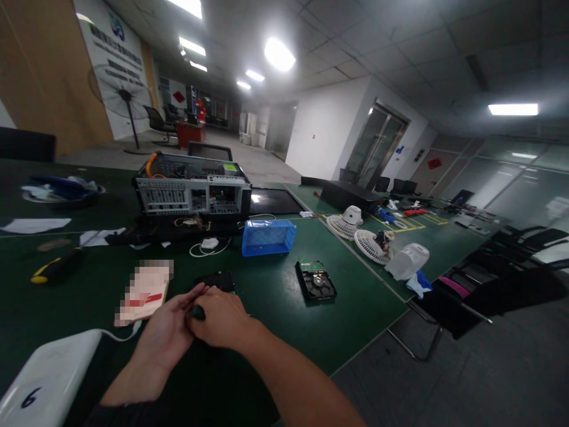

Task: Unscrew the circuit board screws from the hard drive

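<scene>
My right hand [222, 317] is closed around a screwdriver [198, 312], whose dark rounded handle end sticks out toward me; its shaft and tip are hidden. Palm turned up, my left hand [166, 332] lies against the right one with its fingers stretched forward, their tips partly covered. Just beyond both hands a dark hard drive [222, 281] lies on the green table, partly hidden by them. Another hard drive [317, 280], its round platter hub showing, rests to the right. A phone [146, 293], blurred out, is left of my hands, near a cable from a white power bank [53, 373].
Behind the hands are a blue plastic bin [269, 238] and an opened computer case [195, 190]. A yellow-and-black screwdriver [56, 267] lies at the left. White fan parts [373, 244] stand on the right-hand table, with black chairs [484, 296] alongside.
</scene>
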`<state>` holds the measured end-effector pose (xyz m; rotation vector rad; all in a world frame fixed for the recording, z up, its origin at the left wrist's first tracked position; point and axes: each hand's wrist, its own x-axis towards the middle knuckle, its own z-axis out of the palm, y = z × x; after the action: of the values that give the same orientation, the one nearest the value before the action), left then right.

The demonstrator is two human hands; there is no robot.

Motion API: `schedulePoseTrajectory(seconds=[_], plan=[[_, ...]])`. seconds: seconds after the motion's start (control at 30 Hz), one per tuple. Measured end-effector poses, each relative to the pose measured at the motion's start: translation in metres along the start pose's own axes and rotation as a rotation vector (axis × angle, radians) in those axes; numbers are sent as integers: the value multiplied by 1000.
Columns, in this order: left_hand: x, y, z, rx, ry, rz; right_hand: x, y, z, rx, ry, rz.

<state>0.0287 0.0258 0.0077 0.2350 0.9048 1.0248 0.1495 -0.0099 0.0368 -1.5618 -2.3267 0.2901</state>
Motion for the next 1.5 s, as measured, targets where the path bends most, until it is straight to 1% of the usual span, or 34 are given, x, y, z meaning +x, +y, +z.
schedulePoseTrajectory(seconds=[0.1,0.2,0.33,0.47,0.6,0.67,0.77,0.87,0.97,1.1,1.27,1.5], plan=[[-1,-1,0,25,-21,-13,1,2,-4,58,-36,15],[-6,-1,3,27,-42,-17,2,2,-7,68,-45,30],[-7,0,6,13,-37,-35,3,2,-6,20,-20,11],[-4,1,4,-14,-6,-28,3,-1,-1,-13,24,9],[-5,2,4,-66,-54,-5,3,-5,3,-26,48,22],[-6,2,5,-96,-51,-5,3,-7,3,-16,48,29],[-6,2,6,-127,-38,12,2,-8,-2,8,27,56],[-6,1,8,-144,-46,4,2,-5,-8,68,-27,37],[-5,-3,8,-120,-69,5,3,0,-13,111,-58,40],[-4,-7,9,-75,-96,8,3,5,-15,111,-80,43],[-5,-5,9,-77,-106,17,3,3,-15,89,-40,-5],[-8,0,10,-129,-83,-6,3,-2,-10,73,27,6]])
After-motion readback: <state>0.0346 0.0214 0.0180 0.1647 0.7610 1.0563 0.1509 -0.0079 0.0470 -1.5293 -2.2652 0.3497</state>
